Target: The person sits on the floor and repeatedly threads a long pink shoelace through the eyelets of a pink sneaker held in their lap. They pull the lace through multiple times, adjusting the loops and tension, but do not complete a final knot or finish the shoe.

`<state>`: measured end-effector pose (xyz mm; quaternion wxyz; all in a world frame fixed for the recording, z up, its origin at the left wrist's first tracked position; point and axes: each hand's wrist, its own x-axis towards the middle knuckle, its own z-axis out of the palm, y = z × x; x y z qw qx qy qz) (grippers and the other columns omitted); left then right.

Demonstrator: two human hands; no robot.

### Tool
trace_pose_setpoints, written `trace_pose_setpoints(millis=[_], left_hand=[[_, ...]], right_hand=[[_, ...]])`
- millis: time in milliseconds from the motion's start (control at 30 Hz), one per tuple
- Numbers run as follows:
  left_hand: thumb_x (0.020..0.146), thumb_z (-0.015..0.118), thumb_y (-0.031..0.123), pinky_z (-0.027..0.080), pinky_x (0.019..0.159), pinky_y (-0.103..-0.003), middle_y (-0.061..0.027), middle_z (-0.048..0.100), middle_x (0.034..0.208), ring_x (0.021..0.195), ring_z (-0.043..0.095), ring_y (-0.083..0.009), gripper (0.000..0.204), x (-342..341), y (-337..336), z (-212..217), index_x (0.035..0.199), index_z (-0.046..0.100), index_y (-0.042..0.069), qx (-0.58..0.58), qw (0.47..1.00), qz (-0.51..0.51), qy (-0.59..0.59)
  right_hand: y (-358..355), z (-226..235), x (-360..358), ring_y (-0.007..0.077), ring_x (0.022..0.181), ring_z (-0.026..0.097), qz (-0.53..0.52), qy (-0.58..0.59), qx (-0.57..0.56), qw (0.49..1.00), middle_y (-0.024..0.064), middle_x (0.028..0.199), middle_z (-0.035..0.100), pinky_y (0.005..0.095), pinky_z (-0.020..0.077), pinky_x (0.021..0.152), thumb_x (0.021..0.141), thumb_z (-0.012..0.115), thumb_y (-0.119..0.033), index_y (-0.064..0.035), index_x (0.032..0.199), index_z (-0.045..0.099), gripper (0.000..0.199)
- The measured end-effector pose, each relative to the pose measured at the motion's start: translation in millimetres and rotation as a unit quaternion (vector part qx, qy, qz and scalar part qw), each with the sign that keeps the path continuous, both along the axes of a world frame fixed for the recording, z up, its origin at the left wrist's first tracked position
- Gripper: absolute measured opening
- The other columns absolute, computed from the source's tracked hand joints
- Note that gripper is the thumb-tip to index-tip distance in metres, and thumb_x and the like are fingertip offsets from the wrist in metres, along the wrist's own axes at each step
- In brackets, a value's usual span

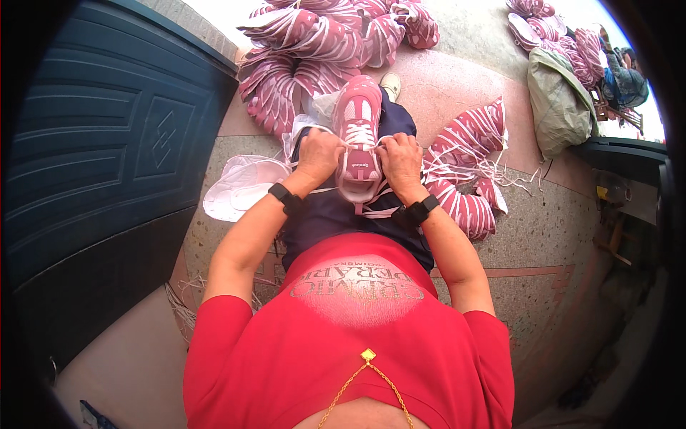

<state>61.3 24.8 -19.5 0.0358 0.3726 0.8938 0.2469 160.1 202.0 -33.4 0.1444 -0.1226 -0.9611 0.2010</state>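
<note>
A pink and white sneaker upper [358, 171] lies lengthwise across my lap, its toe pointing away from me. White shoelace [359, 134] crosses its front in several rows. On the left side of the lacing, my left hand [320, 153] is closed, pinching the lace at the upper's edge. My right hand [401, 161] pinches the lace on the opposite side, its fingers bent inward. The fingertips of both hands are partly hidden. Loose lace hangs near the heel end, under my right wrist.
A large heap of pink sneaker uppers [307, 79] lies beyond my knees. More uppers [461, 207] with trailing laces lie to the right. White shoe-shaped pieces [243, 184] are at left. A dark blue door [93, 136] stands left; a greenish sack [561, 104] is far right.
</note>
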Motion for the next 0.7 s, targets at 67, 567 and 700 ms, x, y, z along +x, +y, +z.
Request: trace_pose_setpoints(millis=[67,567,700], left_hand=[[0.077,0.067,0.023,0.041,0.068,-0.040,-0.0061,0.064,0.074,0.080,0.055,-0.0256,0.017,5.1,-0.3,0.5,0.072,0.068,0.006,-0.029,0.998,0.037,0.029],[0.086,0.056,0.019,0.049,0.070,-0.044,-0.0168,0.066,0.089,0.081,0.063,-0.0369,0.021,-32.7,52.0,13.0,0.096,0.062,0.002,-0.004,0.993,-0.027,-0.119],[0.076,0.066,0.015,0.050,0.065,-0.040,-0.0174,0.067,0.080,0.072,0.065,-0.0338,0.042,-47.8,106.4,-16.5,0.110,0.057,-0.007,0.014,0.967,-0.138,-0.213]], right_hand=[[-0.9,2.1,2.9,0.0234,0.088,0.053,0.017,-0.010,0.018,1.000,0.0047,0.086,0.058,0.0389,0.0386,0.075,0.079,0.064,-0.024,-0.0107,0.081,0.067,0.013],[7.0,-15.4,14.8,0.0271,0.091,0.053,0.085,-0.014,-0.068,0.994,0.0073,0.089,0.059,0.0414,0.0407,0.076,0.080,0.058,-0.016,-0.0090,0.095,0.065,0.018],[2.0,-23.7,19.6,0.0289,0.093,0.053,0.065,0.016,-0.083,0.994,0.0102,0.093,0.060,0.0412,0.0411,0.080,0.083,0.058,-0.014,-0.0059,0.100,0.063,0.020]])
